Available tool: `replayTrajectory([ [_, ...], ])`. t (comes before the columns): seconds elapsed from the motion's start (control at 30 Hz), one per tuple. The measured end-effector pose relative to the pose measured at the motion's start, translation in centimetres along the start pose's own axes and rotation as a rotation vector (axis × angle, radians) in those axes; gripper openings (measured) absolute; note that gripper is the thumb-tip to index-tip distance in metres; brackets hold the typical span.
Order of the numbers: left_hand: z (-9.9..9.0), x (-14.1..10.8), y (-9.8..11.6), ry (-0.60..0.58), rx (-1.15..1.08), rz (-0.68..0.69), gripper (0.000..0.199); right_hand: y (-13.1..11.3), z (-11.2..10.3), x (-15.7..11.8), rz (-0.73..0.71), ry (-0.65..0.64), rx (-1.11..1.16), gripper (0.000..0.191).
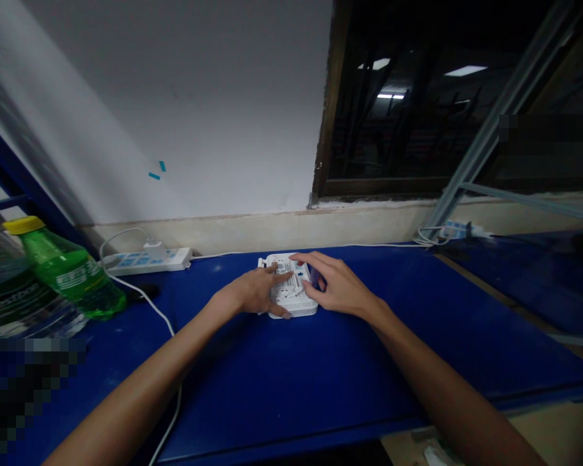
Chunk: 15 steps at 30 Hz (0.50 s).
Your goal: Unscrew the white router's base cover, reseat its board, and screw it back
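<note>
A white, rounded-square plastic device (pixel 296 301) lies flat on the blue table, with slots, printed markings and a small blue mark on its upper face. My left hand (pixel 258 289) rests across its left side, fingers spread over the face and the near edge. At the device's right side is my right hand (pixel 342 285), fingers curled, the index fingertip at the far edge and the thumb lower down. A small purple-blue piece (pixel 314 277) shows between its thumb and fingers; its kind is too blurred to tell.
On the left stand a green bottle with a yellow cap (pixel 72 272) and a large clear bottle (pixel 14 291). A power strip (pixel 175 260) with a plugged-in adapter lies by the wall, its white cable (pixel 162 314) crossing the table. Another power strip (pixel 459 230) sits at the back right.
</note>
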<state>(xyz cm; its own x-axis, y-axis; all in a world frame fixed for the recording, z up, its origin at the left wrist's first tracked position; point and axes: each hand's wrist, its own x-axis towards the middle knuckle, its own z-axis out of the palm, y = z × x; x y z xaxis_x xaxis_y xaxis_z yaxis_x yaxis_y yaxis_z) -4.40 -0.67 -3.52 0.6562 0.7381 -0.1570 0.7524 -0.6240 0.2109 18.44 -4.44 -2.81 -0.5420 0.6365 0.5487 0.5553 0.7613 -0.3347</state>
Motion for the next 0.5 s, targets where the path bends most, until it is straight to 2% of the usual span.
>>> replayTrajectory([
  [0.1,-0.01,-0.01,0.01,-0.009,0.005,-0.010,0.107,0.24,0.23,0.01,-0.001,0.019,0.018,0.045],
  [0.27,0.02,0.01,0.04,-0.007,0.017,-0.014,0.109,0.23,0.24,-0.04,0.013,-0.006,0.004,0.061],
  [0.43,0.19,0.13,-0.03,0.002,0.021,0.003,0.109,0.40,0.34,0.06,-0.016,0.012,0.009,0.043],
  [0.5,0.23,0.15,-0.06,-0.001,0.018,0.000,0.109,0.39,0.36,0.03,0.011,-0.003,0.031,0.047],
])
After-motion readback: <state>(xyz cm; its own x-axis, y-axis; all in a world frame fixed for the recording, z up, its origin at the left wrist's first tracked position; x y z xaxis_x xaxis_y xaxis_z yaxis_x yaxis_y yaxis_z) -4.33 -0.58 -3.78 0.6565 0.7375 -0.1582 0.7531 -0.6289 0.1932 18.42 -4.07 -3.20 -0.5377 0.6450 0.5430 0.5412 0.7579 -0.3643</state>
